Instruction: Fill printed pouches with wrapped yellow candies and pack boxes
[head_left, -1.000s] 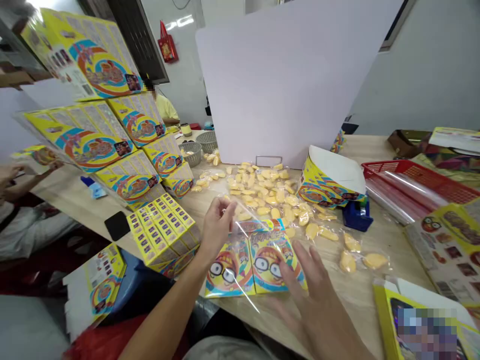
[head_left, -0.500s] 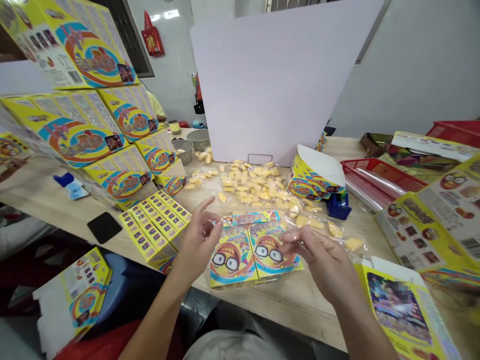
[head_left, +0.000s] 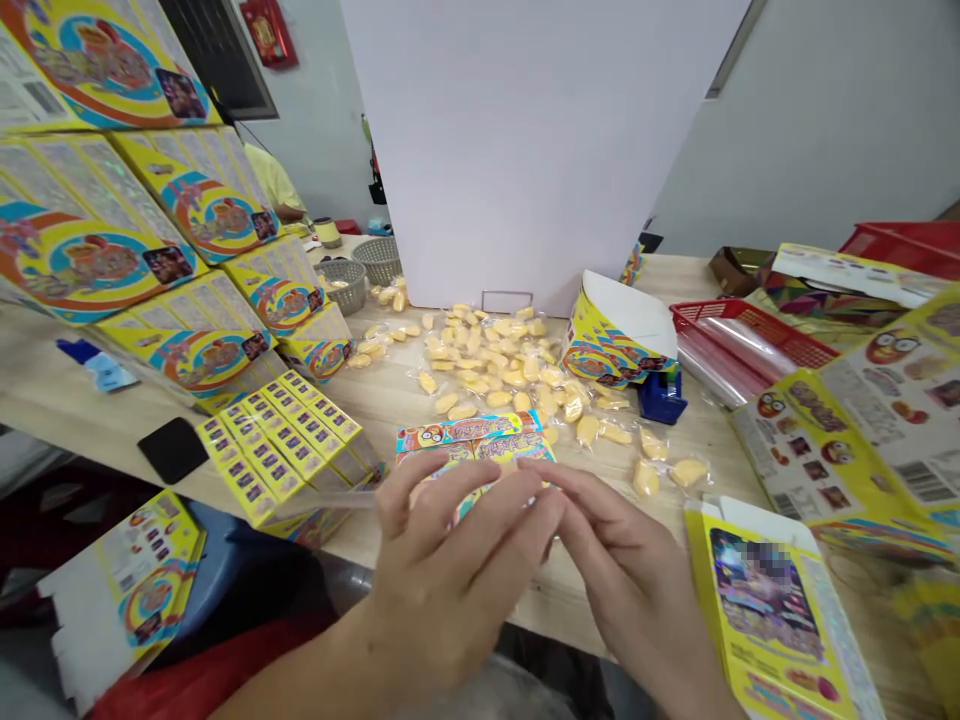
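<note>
My left hand (head_left: 457,570) and my right hand (head_left: 619,570) meet fingertip to fingertip over the small printed boxes (head_left: 480,430), largely covering them. The left fingers are bent together, back of the hand toward me. On the right, thumb and fingers are pinched. What lies between the fingertips is hidden. A thin translucent strip (head_left: 330,498) sticks out to the left from beside my left knuckles; I cannot tell which hand holds it. Beyond the boxes lies a spread of yellow pieces in clear wrappers (head_left: 495,360).
Yellow display boxes (head_left: 217,215) are stacked at the left, with a filled box (head_left: 281,440) nearer. A blue tape dispenser (head_left: 664,397) stands by nested cartons (head_left: 619,330). To the right are a red basket (head_left: 780,335) and an open box (head_left: 757,600). A white board (head_left: 532,150) rises behind.
My hands, apart on either side of the boxes before, have come together over them. The thin translucent strip now shows at the left. The head view has shifted slightly.
</note>
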